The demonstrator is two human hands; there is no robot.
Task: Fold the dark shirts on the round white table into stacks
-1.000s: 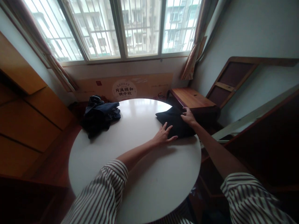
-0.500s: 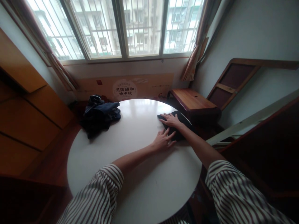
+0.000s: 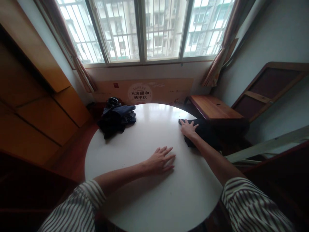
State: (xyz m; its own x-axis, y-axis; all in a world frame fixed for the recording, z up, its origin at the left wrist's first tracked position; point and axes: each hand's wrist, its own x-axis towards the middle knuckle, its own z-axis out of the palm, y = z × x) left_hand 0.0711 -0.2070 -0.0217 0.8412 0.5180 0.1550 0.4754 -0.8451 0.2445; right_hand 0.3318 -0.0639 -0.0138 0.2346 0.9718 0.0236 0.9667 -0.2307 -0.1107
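Black folded cloth, apparently a garment (image 3: 205, 132), lies at the right side of the round white table (image 3: 135, 145), reaching its edge. My right hand (image 3: 189, 129) rests on the left part of this cloth with fingers spread. Over the middle of the table is my left hand (image 3: 160, 160), its fingers stretched apart and nothing in them. It is apart from the cloth; whether it touches the tabletop I cannot tell. A rumpled pile of dark clothes (image 3: 117, 116) sits at the table's far left edge.
Beyond the table's right edge stands a low wooden table (image 3: 217, 106). A wooden framed panel (image 3: 267, 88) leans by the right wall. Orange-brown cabinets (image 3: 41, 119) line the left, and a printed board (image 3: 166, 88) stands under the barred window.
My left hand has drawn away from the black cloth, back toward me. My right hand stays on the cloth. The view has turned slightly left, so everything sits further right.
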